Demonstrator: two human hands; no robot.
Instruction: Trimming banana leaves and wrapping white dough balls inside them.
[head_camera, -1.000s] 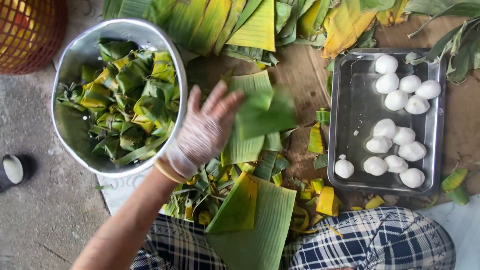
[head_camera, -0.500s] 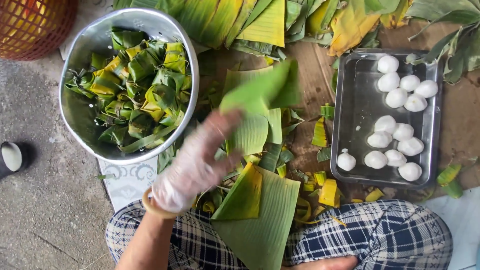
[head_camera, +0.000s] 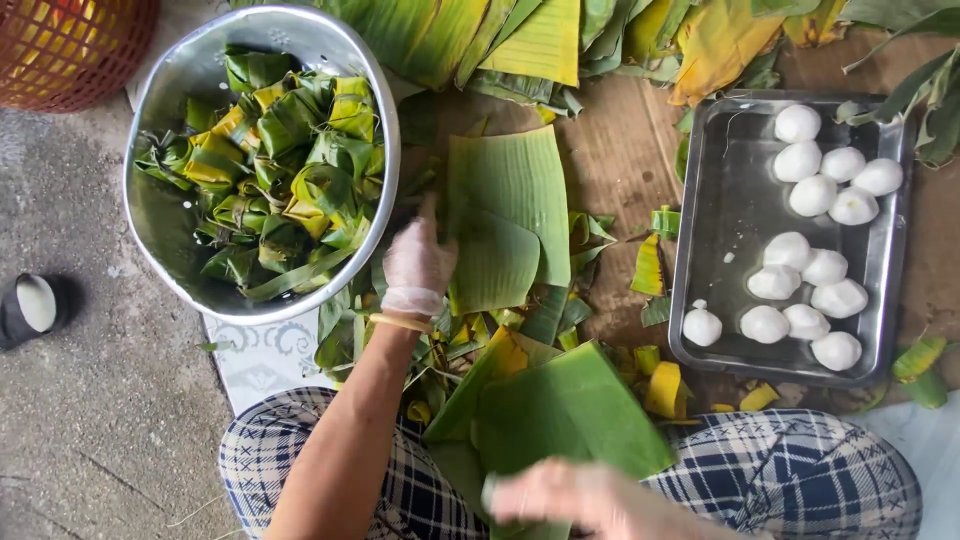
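My gloved left hand (head_camera: 418, 265) grips the left edge of a cut banana leaf piece (head_camera: 515, 200) that lies flat on the wooden board. My right hand (head_camera: 585, 500) is blurred at the bottom, over my lap. It holds the near edge of a larger green leaf piece (head_camera: 570, 410). A round metal bowl (head_camera: 150, 120) at the left is full of folded leaf parcels (head_camera: 285, 170). At the right, a metal tray (head_camera: 730, 190) holds several white dough balls (head_camera: 815, 270).
Long banana leaves (head_camera: 500, 40) are piled along the far side. Leaf scraps (head_camera: 650, 265) litter the board between bowl and tray. A red woven basket (head_camera: 70, 50) sits at the top left, and a dark shoe (head_camera: 35, 305) on the concrete floor at the left.
My left hand has brought the leaf piece down from mid-air and laid it flat on the board. My right hand has come into view at the bottom on the larger leaf.
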